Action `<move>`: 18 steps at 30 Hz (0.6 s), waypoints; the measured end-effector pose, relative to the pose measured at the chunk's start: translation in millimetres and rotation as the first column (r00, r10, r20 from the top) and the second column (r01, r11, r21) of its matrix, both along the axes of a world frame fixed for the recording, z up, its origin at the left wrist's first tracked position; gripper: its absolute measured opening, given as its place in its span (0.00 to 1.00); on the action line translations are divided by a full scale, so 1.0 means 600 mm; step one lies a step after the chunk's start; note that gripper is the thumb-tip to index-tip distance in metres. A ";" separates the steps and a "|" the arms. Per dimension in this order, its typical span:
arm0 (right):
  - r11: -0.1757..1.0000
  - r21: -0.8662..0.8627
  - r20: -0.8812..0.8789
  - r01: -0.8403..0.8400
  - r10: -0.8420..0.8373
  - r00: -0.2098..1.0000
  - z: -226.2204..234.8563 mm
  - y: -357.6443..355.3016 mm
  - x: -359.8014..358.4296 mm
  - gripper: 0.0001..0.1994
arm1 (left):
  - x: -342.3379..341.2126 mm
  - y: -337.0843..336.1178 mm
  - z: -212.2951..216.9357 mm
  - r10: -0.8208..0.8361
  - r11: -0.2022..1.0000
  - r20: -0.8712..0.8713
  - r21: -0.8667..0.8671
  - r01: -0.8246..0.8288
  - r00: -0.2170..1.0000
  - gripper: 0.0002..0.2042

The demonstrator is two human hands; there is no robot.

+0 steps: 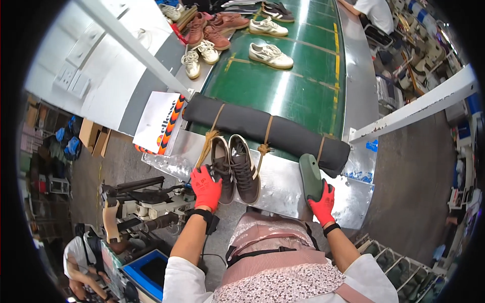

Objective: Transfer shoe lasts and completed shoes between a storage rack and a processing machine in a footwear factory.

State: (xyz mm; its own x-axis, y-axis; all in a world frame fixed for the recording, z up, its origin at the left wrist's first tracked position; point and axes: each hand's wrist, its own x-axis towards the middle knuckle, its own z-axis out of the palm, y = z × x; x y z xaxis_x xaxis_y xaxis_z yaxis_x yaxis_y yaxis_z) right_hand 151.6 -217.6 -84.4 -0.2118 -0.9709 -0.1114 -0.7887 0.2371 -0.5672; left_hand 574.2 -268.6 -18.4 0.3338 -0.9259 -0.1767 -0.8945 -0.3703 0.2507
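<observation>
A pair of dark brown sneakers with pale stripes stands on the metal ledge in front of me, toes toward me. My left hand point(206, 188), in a red glove with dark fingertips, is closed at the outer side of the left sneaker point(221, 161); some fingers are hidden. Beside it, the right sneaker point(244, 174) is untouched. Over at the right, my right hand point(323, 203), gloved the same way, grips the near end of a green shoe last point(310, 174). The last's far end has a hole and lies by the dark roll.
A dark padded roll point(242, 118) tied with cords lies across the end of the green conveyor belt point(298, 93). White sneakers point(270, 54) ride the belt. Reddish shoes point(214, 35) crowd its left side, above a white box point(157, 121). A white post point(414, 103) slants at the right.
</observation>
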 end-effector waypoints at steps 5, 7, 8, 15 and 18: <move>0.990 -0.037 -0.027 0.139 -0.140 0.990 -0.024 -0.015 0.026 0.46 | -0.012 -0.114 0.058 -0.610 0.792 0.080 0.055 0.607 0.788 0.42; 0.996 -0.028 -0.066 0.082 -0.083 0.994 -0.028 -0.020 0.027 0.45 | -0.012 -0.167 0.045 -0.720 0.671 -0.008 0.245 0.700 0.694 0.38; 0.994 0.024 -0.065 0.109 -0.108 0.992 -0.030 -0.032 0.021 0.46 | -0.014 -0.197 0.043 -0.618 0.708 -0.205 0.274 0.651 0.758 0.38; 0.973 0.164 0.016 0.160 -0.165 0.986 -0.006 -0.041 0.019 0.25 | -0.020 -0.230 -0.013 -0.422 0.753 -0.706 0.077 0.654 0.569 0.36; 0.919 0.245 0.120 0.310 -0.346 0.930 0.023 -0.009 0.047 0.33 | 0.145 -0.283 -0.144 -0.618 0.624 -0.723 -0.211 0.752 0.309 0.35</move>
